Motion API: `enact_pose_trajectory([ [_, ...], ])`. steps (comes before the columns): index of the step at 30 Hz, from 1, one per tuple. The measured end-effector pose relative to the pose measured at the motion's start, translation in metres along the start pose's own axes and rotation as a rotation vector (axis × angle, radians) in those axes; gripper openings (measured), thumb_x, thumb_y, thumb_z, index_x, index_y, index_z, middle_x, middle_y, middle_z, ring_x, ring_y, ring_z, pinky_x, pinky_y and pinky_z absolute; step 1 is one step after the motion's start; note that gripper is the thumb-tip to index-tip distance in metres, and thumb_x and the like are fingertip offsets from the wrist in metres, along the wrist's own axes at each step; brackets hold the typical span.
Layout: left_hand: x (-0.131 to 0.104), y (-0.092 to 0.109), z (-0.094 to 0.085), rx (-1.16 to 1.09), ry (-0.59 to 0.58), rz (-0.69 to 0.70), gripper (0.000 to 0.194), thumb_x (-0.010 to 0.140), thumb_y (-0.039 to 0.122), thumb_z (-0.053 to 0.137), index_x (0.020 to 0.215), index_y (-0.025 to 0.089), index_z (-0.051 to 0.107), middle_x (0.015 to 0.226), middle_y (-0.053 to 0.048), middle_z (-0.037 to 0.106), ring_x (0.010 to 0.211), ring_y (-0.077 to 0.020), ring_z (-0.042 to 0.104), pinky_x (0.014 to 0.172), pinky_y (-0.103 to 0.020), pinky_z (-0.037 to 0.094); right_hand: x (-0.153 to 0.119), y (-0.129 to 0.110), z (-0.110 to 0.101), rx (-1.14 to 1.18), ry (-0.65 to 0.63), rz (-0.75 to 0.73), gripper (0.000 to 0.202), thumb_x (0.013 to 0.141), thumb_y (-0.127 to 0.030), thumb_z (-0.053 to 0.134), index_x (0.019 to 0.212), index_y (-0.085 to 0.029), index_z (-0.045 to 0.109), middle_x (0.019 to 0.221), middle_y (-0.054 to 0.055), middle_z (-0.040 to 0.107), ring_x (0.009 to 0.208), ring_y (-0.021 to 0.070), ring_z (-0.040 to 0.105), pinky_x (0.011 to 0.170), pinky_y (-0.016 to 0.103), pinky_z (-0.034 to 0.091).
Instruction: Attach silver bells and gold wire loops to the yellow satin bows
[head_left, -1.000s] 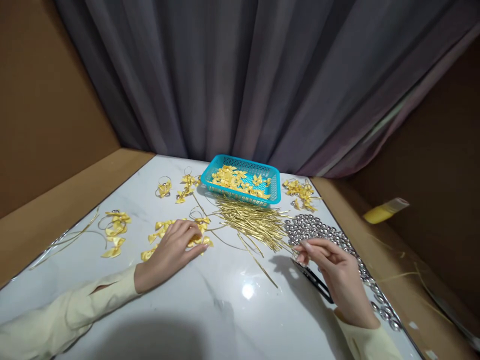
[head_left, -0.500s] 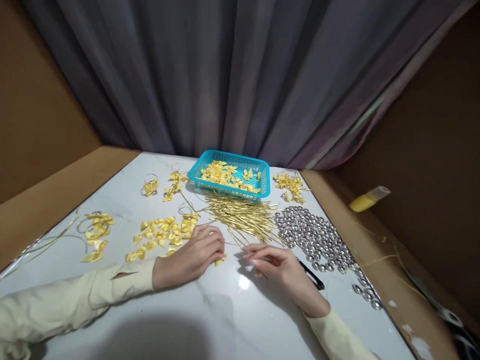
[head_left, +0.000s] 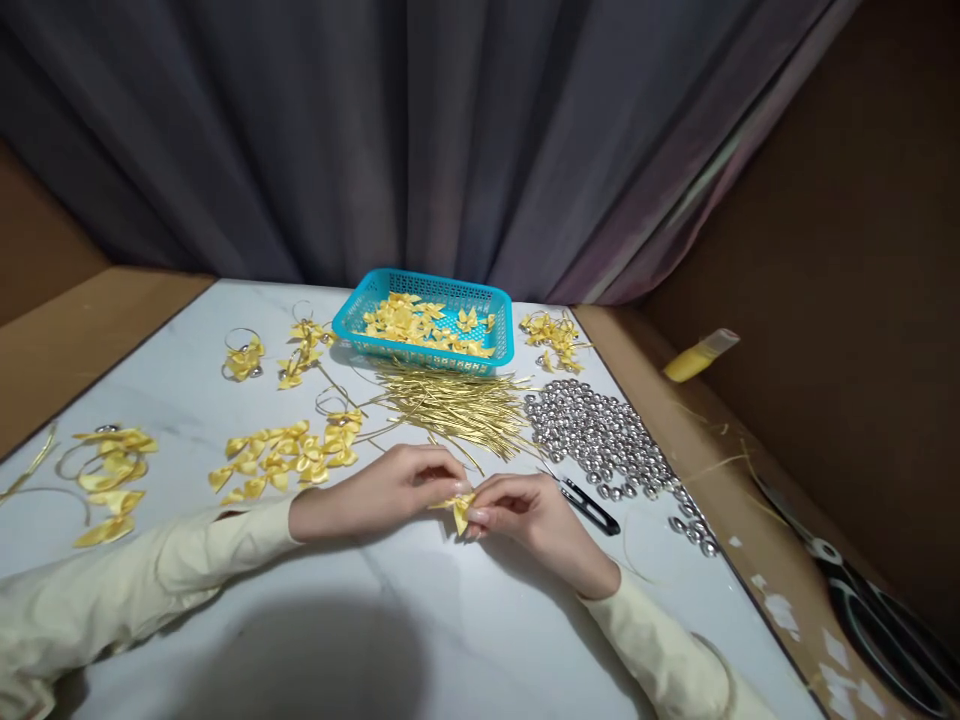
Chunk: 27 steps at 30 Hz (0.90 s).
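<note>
A small yellow ribbon bow (head_left: 461, 511) is pinched between the fingertips of both hands, above the white marbled table (head_left: 480, 620). My left hand (head_left: 390, 490) comes from the left with its fingers closed on the bow. From the right, my right hand (head_left: 536, 515) holds the bow's other side between thumb and fingers. Several yellow bows (head_left: 289, 455) lie left of my left hand. Beyond the hands is a pile of gold wire ties (head_left: 454, 405). A black-handled tool (head_left: 591, 505) rests just beyond my right hand.
A blue basket (head_left: 427, 280) of yellow bows stands at the back. Silver round pieces (head_left: 596, 440) are heaped on the right. Bow clusters with wire loops (head_left: 116, 470) lie left. Scissors (head_left: 862, 610) and a yellow tube (head_left: 701, 355) are beyond the right edge.
My right hand has moved left to meet my left hand. The bow, earlier mostly under my left hand, now shows between both hands. The view has shifted slightly.
</note>
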<state>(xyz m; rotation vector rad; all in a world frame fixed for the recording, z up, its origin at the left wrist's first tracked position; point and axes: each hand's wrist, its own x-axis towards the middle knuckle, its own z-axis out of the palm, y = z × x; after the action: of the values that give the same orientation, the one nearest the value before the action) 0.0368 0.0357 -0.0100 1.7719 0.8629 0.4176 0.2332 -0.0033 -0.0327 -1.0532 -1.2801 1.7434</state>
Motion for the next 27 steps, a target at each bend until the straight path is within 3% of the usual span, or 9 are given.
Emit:
enact_pose_trajectory([
  [6, -0.003, 0.001, -0.014, -0.145, -0.166, -0.129, 0.021, 0.085, 0.033, 0.055, 0.083, 0.015, 0.064, 0.064, 0.001, 0.060, 0.061, -0.0113, 0.055, 0.058, -0.021, 0.042, -0.001, -0.005, 0.002, 0.049, 0.004, 0.000, 0.018, 0.062, -0.029, 0.081, 0.066, -0.013, 0.072, 0.067, 0.003, 0.067, 0.058, 0.0112, 0.064, 0.058, 0.022, 0.052],
  [16, -0.012, -0.002, -0.009, 0.080, -0.186, 0.049, 0.019, 0.091, 0.025, 0.047, 0.106, 0.018, 0.054, 0.064, 0.004, 0.062, 0.053, -0.0084, 0.045, 0.054, -0.018, 0.035, -0.003, -0.010, 0.006, 0.023, -0.134, 0.175, 0.019, 0.065, -0.029, 0.078, 0.065, -0.012, 0.071, 0.060, 0.004, 0.068, 0.048, 0.0077, 0.059, 0.048, 0.018, 0.049],
  [21, -0.010, -0.005, -0.006, -0.023, -0.100, -0.010, 0.027, 0.089, 0.029, 0.049, 0.113, 0.018, 0.051, 0.064, 0.004, 0.062, 0.053, -0.0089, 0.044, 0.053, -0.019, 0.035, -0.003, -0.007, 0.005, 0.011, -0.068, 0.106, 0.018, 0.061, -0.028, 0.080, 0.063, -0.013, 0.071, 0.055, 0.002, 0.067, 0.050, 0.0099, 0.060, 0.055, 0.022, 0.052],
  [27, -0.008, -0.003, -0.004, -0.194, 0.019, -0.049, 0.028, 0.086, 0.030, 0.055, 0.110, 0.018, 0.052, 0.065, 0.002, 0.064, 0.059, -0.0110, 0.053, 0.057, -0.022, 0.040, -0.005, -0.003, 0.003, 0.039, 0.051, 0.003, 0.016, 0.064, -0.027, 0.079, 0.061, -0.013, 0.071, 0.054, 0.003, 0.067, 0.049, 0.0110, 0.060, 0.054, 0.023, 0.052],
])
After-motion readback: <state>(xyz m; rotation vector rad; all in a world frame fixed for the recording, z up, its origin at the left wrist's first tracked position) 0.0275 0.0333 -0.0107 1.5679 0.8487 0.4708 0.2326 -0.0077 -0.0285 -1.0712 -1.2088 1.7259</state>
